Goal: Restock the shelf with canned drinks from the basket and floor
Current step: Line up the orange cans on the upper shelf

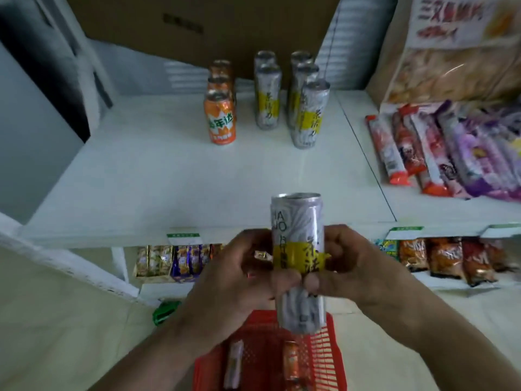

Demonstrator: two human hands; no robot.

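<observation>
Nearest the camera, a red basket (332, 351) is seen on the floor below the hands, with a silver can (234, 362) and an orange can (291, 362) lying on their sides in it; these are judged to be stock not yet shelved. Just above the basket, a tall silver can with a yellow band (296, 249) is held upright between both hands, its lower half gripped and its top left free. The left hand (242, 275) is curled round the can's left side with the thumb laid across the front, and the right hand (349, 263) is wrapped round the right side, its thumb likewise pressed on the front below the yellow band. The two-handed hold is probably used so that the label can be turned to face outward before the can is set down, though this is only a judgement. A green object (165, 311) on the floor beside the basket is too blurred to be named. Beyond the hands, the white shelf (169, 179) is largely bare at its front, so room is left for the held can. Towards the back, three orange cans (220, 119) are lined in a file, and beside them two files of tall silver cans (308, 114) are arranged front to back, evidently sorted by kind; the held can would be expected to join the shorter silver file. To the right, packaged snacks (423, 153) are laid on the adjoining shelf, and a cardboard box (197, 29) is stood behind the cans.
</observation>
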